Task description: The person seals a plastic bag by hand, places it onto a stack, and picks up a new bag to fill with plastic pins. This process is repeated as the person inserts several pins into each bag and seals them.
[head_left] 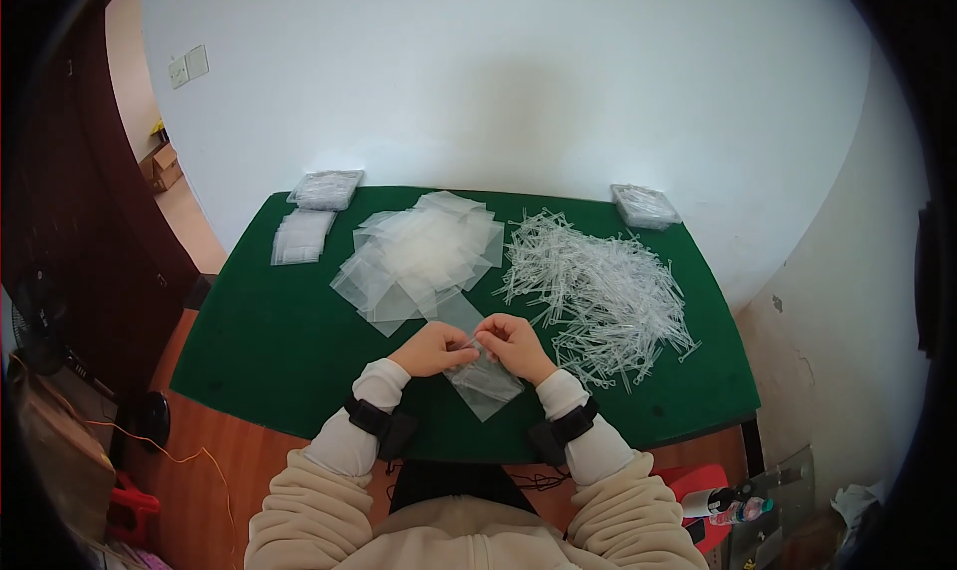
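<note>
Near the front middle of the table, my left hand (pixel 435 350) and my right hand (pixel 516 347) meet with fingers pinched at the top edge of a small transparent plastic bag (pixel 485 394). The bag hangs below the fingers over the cloth, and thin pieces seem to lie inside it, though I cannot make them out well. Just beyond my hands spreads a loose pile of flat transparent bags (pixel 424 256). To the right of it, close to my right hand, is a large heap of thin transparent plastic sticks with small looped ends (pixel 608 296).
A green cloth (pixel 259 341) covers the table. Stacked bags (pixel 326 189) and flat packets (pixel 301 238) lie at the back left; another stack (pixel 646 206) is at the back right. A white wall (pixel 518 81) stands behind. A red stool (pixel 703 485) holds a bottle (pixel 743 511).
</note>
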The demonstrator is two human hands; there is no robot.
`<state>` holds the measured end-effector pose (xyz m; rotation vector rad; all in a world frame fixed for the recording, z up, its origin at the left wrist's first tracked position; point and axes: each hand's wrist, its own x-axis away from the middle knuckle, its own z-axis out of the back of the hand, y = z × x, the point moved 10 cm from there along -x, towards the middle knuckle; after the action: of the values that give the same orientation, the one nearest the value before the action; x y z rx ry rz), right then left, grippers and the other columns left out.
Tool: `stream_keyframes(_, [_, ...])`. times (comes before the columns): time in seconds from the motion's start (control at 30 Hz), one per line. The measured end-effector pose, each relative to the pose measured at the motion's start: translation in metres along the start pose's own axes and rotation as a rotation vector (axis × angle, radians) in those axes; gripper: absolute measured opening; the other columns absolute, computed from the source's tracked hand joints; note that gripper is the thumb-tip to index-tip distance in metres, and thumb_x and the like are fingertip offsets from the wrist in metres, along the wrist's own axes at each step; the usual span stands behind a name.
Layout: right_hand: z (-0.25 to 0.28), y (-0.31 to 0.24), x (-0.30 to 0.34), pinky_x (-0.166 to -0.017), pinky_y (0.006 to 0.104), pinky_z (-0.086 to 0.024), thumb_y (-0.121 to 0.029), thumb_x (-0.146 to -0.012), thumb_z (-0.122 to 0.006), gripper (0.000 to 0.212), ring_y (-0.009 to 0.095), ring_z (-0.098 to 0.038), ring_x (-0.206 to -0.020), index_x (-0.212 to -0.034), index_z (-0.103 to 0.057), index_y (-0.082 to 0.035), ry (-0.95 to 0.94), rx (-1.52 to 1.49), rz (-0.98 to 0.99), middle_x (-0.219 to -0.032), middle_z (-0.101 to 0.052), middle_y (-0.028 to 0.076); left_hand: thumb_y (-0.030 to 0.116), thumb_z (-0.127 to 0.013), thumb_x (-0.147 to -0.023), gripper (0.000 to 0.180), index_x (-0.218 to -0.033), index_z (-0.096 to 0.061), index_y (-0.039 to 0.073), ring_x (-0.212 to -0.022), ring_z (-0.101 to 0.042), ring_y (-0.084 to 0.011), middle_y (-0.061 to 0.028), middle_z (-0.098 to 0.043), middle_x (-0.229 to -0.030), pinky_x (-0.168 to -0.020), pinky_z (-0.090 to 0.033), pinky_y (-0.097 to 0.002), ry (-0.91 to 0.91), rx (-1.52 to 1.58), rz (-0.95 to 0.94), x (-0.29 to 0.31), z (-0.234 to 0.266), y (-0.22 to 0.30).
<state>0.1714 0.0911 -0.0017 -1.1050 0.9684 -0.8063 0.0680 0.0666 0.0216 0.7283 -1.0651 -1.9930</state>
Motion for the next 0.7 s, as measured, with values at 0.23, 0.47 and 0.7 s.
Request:
stream_keyframes(0.23, [0.003, 0.003, 0.001, -0.06, 0.025, -0.045, -0.015, -0.082, -0.061, 0.016, 0.01, -0.054, -0.065, -0.084, -0.062, 0.001, -0.004, 0.089, -0.092, -0.069, -0.06, 0.003, 0.023, -0.063, -0.083, 0.021, -0.08, -0.066, 0.003, -0.056, -0.051, -0.0084, -0.0012, -0.059, -0.064, -0.053, -0.04, -0.0234, 0.37, 0.118, 0.134, 0.005, 0.041, -0.031])
stream_keyframes(0.47, [0.039, 0.005, -0.004, -0.051, 0.02, -0.04, -0.013, -0.085, -0.06, 0.012, 0.005, -0.048, -0.054, -0.079, -0.059, -0.002, 0.198, -0.104, -0.083, -0.065, -0.054, -0.002, 0.018, -0.061, -0.086, 0.021, -0.078, -0.063, -0.001, -0.056, -0.05, -0.0062, -0.0002, -0.057, -0.064, -0.052, -0.04, -0.0209, 0.426, 0.396, 0.082, -0.002, 0.043, -0.036])
stream_keyframes(0.7, [0.043, 0.004, -0.003, -0.052, 0.0212, -0.041, -0.013, -0.085, -0.06, 0.011, 0.007, -0.05, -0.055, -0.082, -0.058, -0.002, 0.31, -0.185, -0.049, -0.066, -0.055, -0.001, 0.016, -0.059, -0.087, 0.019, -0.081, -0.063, -0.001, -0.059, -0.054, -0.0076, -0.0026, -0.06, -0.067, -0.055, -0.044, -0.0222, 0.452, 0.428, 0.088, 0.004, 0.047, -0.038])
